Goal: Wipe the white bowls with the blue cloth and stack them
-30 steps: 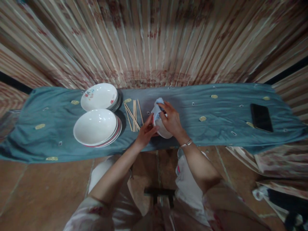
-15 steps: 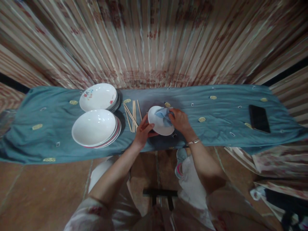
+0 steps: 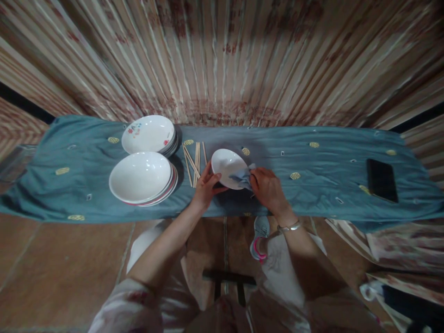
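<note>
My left hand (image 3: 205, 187) grips the left rim of a small white bowl (image 3: 225, 162), thumb on the inside edge and fingers beneath. The bowl is tilted above the cloth-covered table. A blue-grey cloth (image 3: 243, 177) is pinched in my right hand (image 3: 267, 187), pressed against the bowl's lower right inside and rim. Just left of the bowl lie several wooden chopsticks (image 3: 197, 162), some crossed. Farther left is a stack of white bowls (image 3: 140, 178), and behind it a stack of white plates (image 3: 149, 134) with a floral print.
A blue-green tablecloth (image 3: 326, 175) with yellow pineapple prints covers the long narrow table. Toward the right end lies a black phone (image 3: 382, 180). Pleated curtains (image 3: 222, 60) hang directly behind the table. A dark stool-like bar (image 3: 229, 276) is below, between my legs.
My right hand and the cloth have moved from the bowl's upper right inside down to its lower right rim. The bowl remains in my left hand. The view has shifted slightly.
</note>
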`<action>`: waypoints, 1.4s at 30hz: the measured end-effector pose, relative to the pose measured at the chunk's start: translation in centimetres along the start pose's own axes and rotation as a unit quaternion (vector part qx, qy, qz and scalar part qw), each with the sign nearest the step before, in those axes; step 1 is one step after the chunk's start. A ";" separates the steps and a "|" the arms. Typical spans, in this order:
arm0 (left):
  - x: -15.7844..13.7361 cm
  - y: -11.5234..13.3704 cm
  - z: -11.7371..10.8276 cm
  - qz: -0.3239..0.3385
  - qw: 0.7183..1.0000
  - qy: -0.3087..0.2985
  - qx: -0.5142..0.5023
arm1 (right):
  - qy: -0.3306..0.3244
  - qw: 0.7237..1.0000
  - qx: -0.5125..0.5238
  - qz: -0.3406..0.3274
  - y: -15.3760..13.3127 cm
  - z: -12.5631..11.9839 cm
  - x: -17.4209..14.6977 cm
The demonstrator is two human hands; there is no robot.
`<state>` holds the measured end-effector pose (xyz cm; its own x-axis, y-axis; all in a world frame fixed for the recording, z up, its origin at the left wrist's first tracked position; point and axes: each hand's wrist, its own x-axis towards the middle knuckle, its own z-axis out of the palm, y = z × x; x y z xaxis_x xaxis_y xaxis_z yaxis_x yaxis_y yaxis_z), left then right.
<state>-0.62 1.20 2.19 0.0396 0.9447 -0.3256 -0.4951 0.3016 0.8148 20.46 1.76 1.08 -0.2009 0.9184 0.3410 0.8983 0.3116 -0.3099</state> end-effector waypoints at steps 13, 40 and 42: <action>-0.3 0.1 0.3 0.002 1.000 0.004 -0.012 | -0.014 0.985 0.154 -0.071 -3.7 -2.1 -1.3; -0.8 -0.8 0.3 0.000 0.998 0.018 0.053 | -0.025 0.984 0.124 -0.125 -3.6 -1.6 -1.1; -0.5 -0.9 -0.3 0.035 0.990 0.032 0.137 | -0.023 0.983 0.133 -0.124 -3.1 -1.9 -0.8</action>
<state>-0.45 0.44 1.43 -0.0453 0.9571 -0.2862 -0.2413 0.2675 0.9329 18.64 -0.43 3.45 -0.4242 0.8143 0.3961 0.6870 0.5744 -0.4451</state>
